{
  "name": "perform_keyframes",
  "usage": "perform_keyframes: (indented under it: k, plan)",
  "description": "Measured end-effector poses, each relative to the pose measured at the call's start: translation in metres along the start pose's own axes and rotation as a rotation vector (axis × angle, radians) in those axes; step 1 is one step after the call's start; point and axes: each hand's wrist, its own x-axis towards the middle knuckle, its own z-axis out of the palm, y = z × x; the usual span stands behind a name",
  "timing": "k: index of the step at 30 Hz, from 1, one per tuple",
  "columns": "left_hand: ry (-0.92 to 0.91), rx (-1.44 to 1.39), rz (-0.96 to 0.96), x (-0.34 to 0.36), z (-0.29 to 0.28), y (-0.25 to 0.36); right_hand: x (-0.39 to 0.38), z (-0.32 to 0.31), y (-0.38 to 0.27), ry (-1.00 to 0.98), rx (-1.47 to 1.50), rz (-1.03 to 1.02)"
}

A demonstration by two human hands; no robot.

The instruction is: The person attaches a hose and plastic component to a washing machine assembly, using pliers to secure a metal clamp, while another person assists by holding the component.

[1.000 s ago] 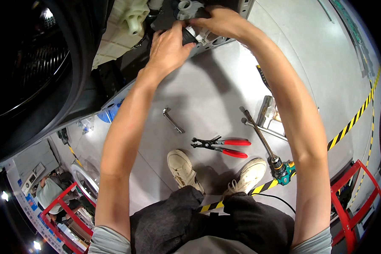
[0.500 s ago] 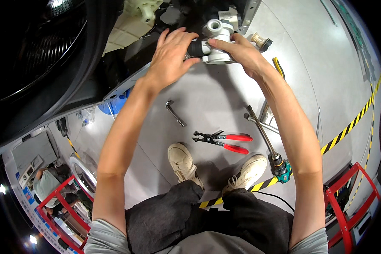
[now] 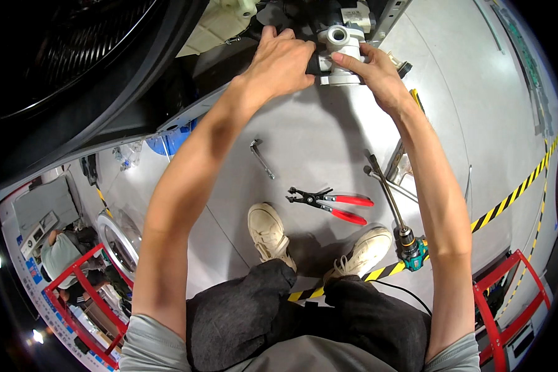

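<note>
A white plastic pump housing (image 3: 342,53) with a round port facing up is at the top centre, beside the open underside of the machine. My right hand (image 3: 378,75) grips its right side, with the thumb across the front. At the housing's left, a short black rubber hose (image 3: 317,64) joins it, mostly hidden by my left hand (image 3: 280,65). That hand is closed around the hose, its thumb low and its fingers over the far side. Partly behind my right hand, a filter plug with a dark cap (image 3: 405,68) rests on the floor.
Red-handled hose clamp pliers (image 3: 328,201) and a small socket wrench (image 3: 263,160) lie on the floor. A teal power drill with a long bit (image 3: 411,248) lies near my right shoe. Black-yellow tape (image 3: 508,197) crosses the floor. The dark machine frame (image 3: 136,118) stands at left.
Both hands and the pump housing have shifted to the right and slightly up in the picture, as the view moved too. My left hand now covers more of the black hose.
</note>
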Motion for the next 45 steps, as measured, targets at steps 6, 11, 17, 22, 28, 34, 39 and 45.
perform_keyframes:
  k: [6,11,17,22,28,34,39,45]
  plan:
    - [-0.019,-0.071,-0.012,0.010,0.005,-0.004,0.008,0.002,-0.008,0.040,0.035,-0.022]
    - [0.041,-0.069,-0.092,0.008,0.007,0.006,0.009,0.009,-0.010,0.080,0.095,-0.004]
    - [0.076,-0.038,-0.085,0.002,0.010,0.002,0.014,0.010,-0.010,0.010,0.123,0.069]
    - [0.473,-0.313,0.003,-0.017,0.008,0.003,0.020,-0.010,0.017,-0.145,0.080,0.105]
    - [0.349,-0.899,-0.760,-0.079,-0.004,-0.012,0.009,-0.009,-0.005,-0.062,-0.074,0.091]
    - [0.026,-0.912,-0.692,-0.065,0.032,-0.010,0.032,-0.024,0.021,-0.027,-0.233,0.009]
    - [-0.021,-1.348,-0.957,-0.031,0.032,0.000,-0.002,-0.053,0.000,-0.048,-0.134,0.099]
    - [0.059,-1.405,-0.882,-0.039,0.016,0.017,-0.109,-0.094,0.019,-0.238,-0.890,0.135]
